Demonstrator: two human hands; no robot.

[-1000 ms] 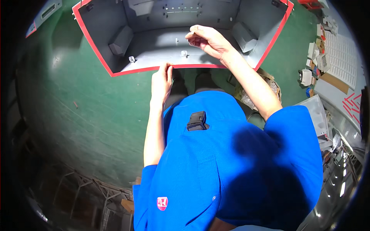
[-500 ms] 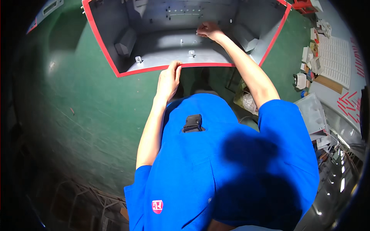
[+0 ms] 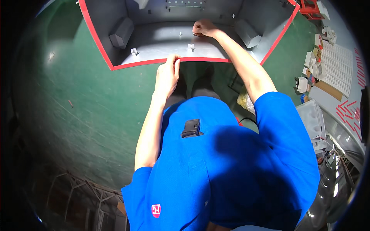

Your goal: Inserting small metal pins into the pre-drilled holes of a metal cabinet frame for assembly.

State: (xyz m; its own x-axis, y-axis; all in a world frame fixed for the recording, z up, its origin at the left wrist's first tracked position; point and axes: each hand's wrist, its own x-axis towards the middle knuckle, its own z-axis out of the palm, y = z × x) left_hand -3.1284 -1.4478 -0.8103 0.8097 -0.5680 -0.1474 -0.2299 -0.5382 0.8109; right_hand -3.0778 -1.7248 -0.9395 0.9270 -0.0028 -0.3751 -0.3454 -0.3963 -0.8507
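Grey cabinet (image 3: 162,38); right grip (image 3: 203,28) seemingly closed

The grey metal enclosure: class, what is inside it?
Inside the grey metal enclosure are two grey blocks, small brackets and the right hand; anything beneath its fist is hidden.

You stand on a green floor (image 3: 77,115) that fills the left of the frame. At the right edge, you see white trays (image 3: 337,63) and a grey box (image 3: 311,119), with bright reflections lower right.
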